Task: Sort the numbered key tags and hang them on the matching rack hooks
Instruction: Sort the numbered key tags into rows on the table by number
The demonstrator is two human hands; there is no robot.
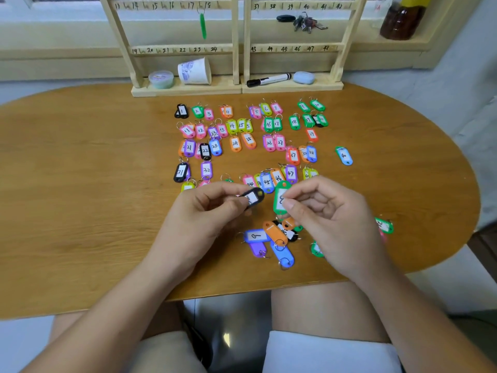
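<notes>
Several coloured numbered key tags (235, 143) lie in rows, sorted by number, on the oval wooden table (94, 184). My left hand (204, 211) pinches a black tag (252, 196) above the table. My right hand (325, 211) pinches a green tag (280, 193) right beside it. A loose unsorted pile of tags (271, 238) lies under and between my hands. Two wooden racks (236, 44) with numbered hooks stand at the table's far edge; one green tag (203, 24) hangs near hook 18.
On the rack bases sit a paper cup (195, 71), a small lidded tub (161, 78), a black marker (269, 79) and a blue eraser (304, 77). A key bunch (305, 22) lies on the sill, a jar (402, 20) at far right. A green tag (384, 225) lies right of my wrist.
</notes>
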